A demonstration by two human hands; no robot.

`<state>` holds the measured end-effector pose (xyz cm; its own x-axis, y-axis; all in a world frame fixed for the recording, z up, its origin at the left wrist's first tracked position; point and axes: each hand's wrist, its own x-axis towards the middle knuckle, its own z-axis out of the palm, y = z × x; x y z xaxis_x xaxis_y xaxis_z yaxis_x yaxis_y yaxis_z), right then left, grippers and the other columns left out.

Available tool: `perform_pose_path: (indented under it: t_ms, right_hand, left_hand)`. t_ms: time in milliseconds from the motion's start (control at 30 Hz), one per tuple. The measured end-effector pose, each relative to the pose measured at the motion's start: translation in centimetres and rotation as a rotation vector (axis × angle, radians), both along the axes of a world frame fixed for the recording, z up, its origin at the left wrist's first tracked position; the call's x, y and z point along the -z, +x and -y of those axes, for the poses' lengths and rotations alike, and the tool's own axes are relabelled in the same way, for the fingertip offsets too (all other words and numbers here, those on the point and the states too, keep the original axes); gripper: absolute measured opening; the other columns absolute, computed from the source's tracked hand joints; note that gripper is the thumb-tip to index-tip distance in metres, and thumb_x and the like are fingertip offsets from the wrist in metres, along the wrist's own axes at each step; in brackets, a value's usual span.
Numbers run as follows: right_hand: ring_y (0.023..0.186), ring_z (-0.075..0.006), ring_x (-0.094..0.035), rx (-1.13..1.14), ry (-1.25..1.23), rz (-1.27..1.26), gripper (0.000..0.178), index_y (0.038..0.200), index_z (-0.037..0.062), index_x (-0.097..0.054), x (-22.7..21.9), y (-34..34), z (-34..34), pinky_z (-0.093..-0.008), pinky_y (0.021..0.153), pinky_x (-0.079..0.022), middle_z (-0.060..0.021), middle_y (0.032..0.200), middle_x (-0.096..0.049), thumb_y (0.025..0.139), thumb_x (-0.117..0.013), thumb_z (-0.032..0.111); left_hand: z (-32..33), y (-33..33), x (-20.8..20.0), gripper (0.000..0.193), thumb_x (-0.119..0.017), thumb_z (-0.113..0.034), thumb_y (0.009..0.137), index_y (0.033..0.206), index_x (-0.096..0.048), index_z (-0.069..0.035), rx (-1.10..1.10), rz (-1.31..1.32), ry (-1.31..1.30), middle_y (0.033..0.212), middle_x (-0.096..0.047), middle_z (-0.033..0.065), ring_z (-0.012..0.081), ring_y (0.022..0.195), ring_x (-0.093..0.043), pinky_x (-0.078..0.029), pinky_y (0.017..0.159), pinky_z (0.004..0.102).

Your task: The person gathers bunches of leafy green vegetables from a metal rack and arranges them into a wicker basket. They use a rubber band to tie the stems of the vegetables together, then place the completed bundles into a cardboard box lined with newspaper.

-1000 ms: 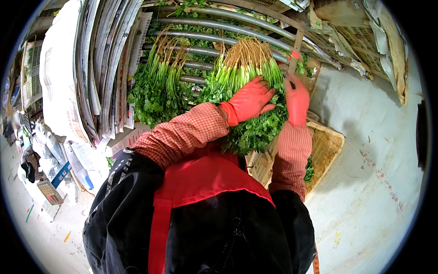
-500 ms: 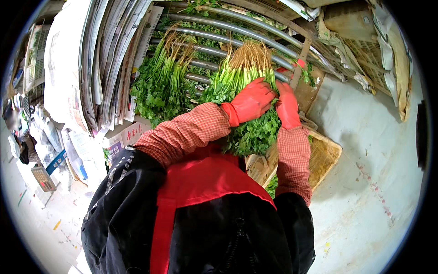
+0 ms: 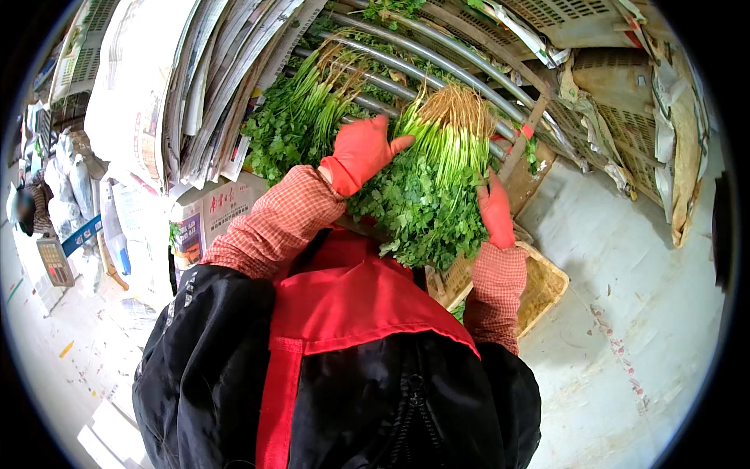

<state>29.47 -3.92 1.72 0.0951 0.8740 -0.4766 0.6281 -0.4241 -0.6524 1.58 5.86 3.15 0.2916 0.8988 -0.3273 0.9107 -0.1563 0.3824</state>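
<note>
A large bunch of cilantro (image 3: pixel 437 195) lies before me, brown roots pointing away and leaves toward my body. My left hand (image 3: pixel 359 154), in a red rubber glove, is at the bunch's left edge, its thumb spread toward the stems and nothing held. Along the right edge of the same bunch rests my right hand (image 3: pixel 494 207), gloved alike, with its visible fingers extended; leaves hide part of it. To the left, a smaller pile of cilantro (image 3: pixel 301 125) lies with its roots also at the far end. Both lie on a rack of metal bars (image 3: pixel 383 80).
Stacked newspapers (image 3: pixel 226 78) stand at the left of the rack. Beside my right forearm is a worn yellowish crate (image 3: pixel 543 289). Perforated crates (image 3: pixel 594 86) line the far right. A scale (image 3: pixel 56 262) and plastic bags (image 3: pixel 74 176) are at the far left.
My left hand has come off the top of the large bunch and moved left, its thumb now spread. The right hand has drawn slightly nearer my body along the bunch's edge.
</note>
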Motion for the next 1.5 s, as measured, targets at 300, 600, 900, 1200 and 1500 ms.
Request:
perform_pose_path:
  t_ms: [300,600,900,1200,1500]
  right_hand:
    - [0.104,-0.0420,-0.055,-0.034,0.146,0.230,0.047,0.131,0.0005,-0.044,1.8,-1.6,0.1,-0.0443,0.089,-0.043,-0.0259,0.113,-0.058,0.088,-0.050,0.019]
    - [0.094,-0.0316,-0.062,-0.012,0.254,0.324,0.038,0.116,0.0039,-0.059,-3.6,-0.5,-4.7,-0.0387,0.081,-0.047,-0.0174,0.105,-0.064,0.081,-0.063,0.019]
    - [0.077,-0.0218,-0.063,0.189,0.439,0.115,0.021,0.092,0.0001,-0.068,-1.3,-2.7,-7.6,-0.0320,0.074,-0.048,-0.0125,0.088,-0.067,0.080,-0.067,0.017]
    - [0.070,-0.0176,-0.062,-0.154,0.353,-0.269,0.011,0.085,-0.0007,-0.069,-13.6,-2.0,4.4,-0.0293,0.066,-0.047,-0.0086,0.078,-0.067,0.073,-0.068,0.000]
    - [0.078,-0.0153,-0.060,0.479,0.261,-0.418,0.036,0.119,-0.0013,-0.057,-11.5,1.9,-2.8,-0.0253,0.073,-0.046,-0.0131,0.097,-0.066,0.092,-0.050,0.022]
  left_hand:
    - [3.3,3.2,0.6,0.068,-0.059,-0.061,0.077,0.092,-0.052,0.005,-0.030,0.257,-0.010,0.073,-0.060,0.0227,0.0403,0.071,-0.060,-0.049,0.065,0.0460]
    - [4.9,4.7,1.2,0.071,-0.067,-0.057,0.070,0.104,-0.054,0.004,-0.080,0.073,0.150,0.077,-0.061,0.0136,0.0300,0.069,-0.062,-0.048,0.062,0.0397]
    - [3.6,5.7,-2.9,0.061,-0.067,-0.034,0.078,0.125,-0.048,0.001,-0.062,0.423,0.411,0.117,-0.055,0.0215,0.0367,0.110,-0.051,-0.041,0.095,0.0429]
    - [3.3,12.3,1.5,0.038,-0.057,-0.033,0.089,0.113,-0.057,-0.004,0.432,0.796,0.094,0.104,-0.062,0.0171,0.0349,0.104,-0.056,-0.038,0.098,0.0452]
    - [4.0,6.9,-2.8,0.013,-0.071,-0.015,0.073,0.084,-0.067,-0.009,-0.104,0.726,0.346,0.086,-0.065,0.0078,0.0288,0.082,-0.062,-0.049,0.075,0.0382]
